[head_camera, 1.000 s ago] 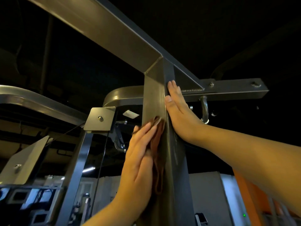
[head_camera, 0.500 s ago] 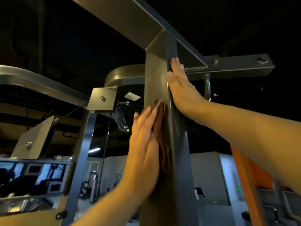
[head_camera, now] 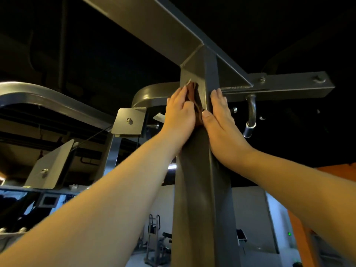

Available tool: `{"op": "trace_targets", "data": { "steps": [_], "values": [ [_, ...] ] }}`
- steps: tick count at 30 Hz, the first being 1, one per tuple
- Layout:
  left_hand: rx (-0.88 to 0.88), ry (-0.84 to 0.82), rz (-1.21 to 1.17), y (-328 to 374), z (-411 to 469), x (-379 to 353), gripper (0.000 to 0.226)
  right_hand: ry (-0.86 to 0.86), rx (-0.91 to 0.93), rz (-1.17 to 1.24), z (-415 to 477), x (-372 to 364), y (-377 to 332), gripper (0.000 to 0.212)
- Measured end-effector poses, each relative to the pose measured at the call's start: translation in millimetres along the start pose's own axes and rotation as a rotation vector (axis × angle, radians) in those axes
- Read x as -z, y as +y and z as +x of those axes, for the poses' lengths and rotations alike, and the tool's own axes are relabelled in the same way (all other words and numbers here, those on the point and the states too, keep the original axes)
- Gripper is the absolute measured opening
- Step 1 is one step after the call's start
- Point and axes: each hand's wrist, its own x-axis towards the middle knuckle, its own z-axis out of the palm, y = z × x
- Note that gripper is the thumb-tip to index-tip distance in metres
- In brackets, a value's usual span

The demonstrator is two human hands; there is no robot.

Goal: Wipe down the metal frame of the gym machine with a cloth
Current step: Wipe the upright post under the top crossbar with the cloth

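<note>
Left hand (head_camera: 180, 114), palm flat, pushed brown cloth (head_camera: 192, 89) up upright post (head_camera: 200, 189) to near top joint (head_camera: 194, 53); right hand (head_camera: 221, 122) stayed flat, bracing.

Gym: heavy steel machine frame (head_camera: 200, 189) overhead, bolted bracket plates (head_camera: 129, 120) to the left, a hook (head_camera: 251, 110) on the right, more workout gear (head_camera: 161, 241) far back by the wall.
</note>
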Motion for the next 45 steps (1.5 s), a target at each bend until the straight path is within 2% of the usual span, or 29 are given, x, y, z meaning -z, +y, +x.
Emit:
{"op": "trace_targets", "data": {
  "steps": [3,7,10,12,13,16,19,23,24,27,29,32,34,36,38,41,43,45],
  "values": [
    [-0.066,0.027,-0.006,-2.2,-15.5,-1.8,0.062,-0.004,-0.015,0.003,0.1,1.3,-0.9,0.061],
    [-0.165,0.014,-0.039,-29.6,-108.3,0.8,0.053,-0.014,-0.019,0.022,-1.7,1.8,-2.0,0.059],
    [-0.294,0.010,0.064,-61.4,-180.8,-0.4,0.052,-0.023,-0.021,0.013,-4.4,2.1,-4.2,0.059],
    [-0.466,0.077,0.205,-90.4,-200.5,1.5,0.049,-0.048,-0.031,0.010,-4.7,4.5,-6.7,0.059],
    [-0.489,0.099,0.240,-99.9,-202.9,1.9,0.048,-0.064,-0.040,0.015,-4.8,6.6,-8.0,0.059],
    [-0.356,0.095,0.160,-75.5,-205.8,-1.7,0.048,-0.114,-0.071,0.048,-7.6,12.3,-13.2,0.058],
    [-0.218,-0.016,0.079,-17.2,-182.5,-4.1,0.052,-0.138,-0.087,0.109,-15.2,17.0,-11.4,0.056],
    [-0.160,-0.155,0.275,24.9,-88.6,1.3,0.049,-0.111,-0.138,0.435,-22.2,31.9,-14.9,0.050],
    [-0.127,-0.170,0.268,31.4,-75.4,-0.3,0.049,-0.101,-0.129,0.446,-23.2,35.2,-17.1,0.047],
    [0.003,-0.201,-0.030,45.3,-74.4,-6.4,0.057,-0.029,-0.072,0.405,-28.5,35.6,-24.1,0.061],
    [0.028,-0.215,-0.211,45.5,-86.5,-1.3,0.063,0.001,-0.038,0.318,-33.2,30.4,-26.1,0.061],
    [0.025,-0.198,-0.442,39.6,-95.9,8.7,0.072,-0.079,-0.099,0.148,-39.2,22.1,-22.5,0.058],
    [0.044,-0.177,-0.505,38.9,-93.9,9.3,0.069,-0.136,-0.097,-0.054,-41.0,19.5,-22.2,0.072],
    [0.058,-0.160,-0.577,44.9,-89.7,6.1,0.059,-0.129,-0.084,-0.130,-33.6,20.5,-23.2,0.078],
    [0.105,-0.163,-0.675,55.3,-85.8,5.2,0.057,-0.129,-0.101,-0.011,-21.1,21.6,-30.6,0.070],
    [0.143,-0.206,-0.712,59.6,-79.4,3.2,0.045,-0.075,-0.163,0.320,-9.2,24.5,-38.5,0.048],
    [0.165,-0.225,-0.698,62.4,-78.7,4.3,0.048,-0.050,-0.191,0.487,-5.5,26.7,-39.5,0.053],
    [0.124,-0.236,-0.591,65.5,-77.4,4.7,0.051,-0.040,-0.174,0.462,-4.2,26.3,-38.4,0.063]
  ]
}}
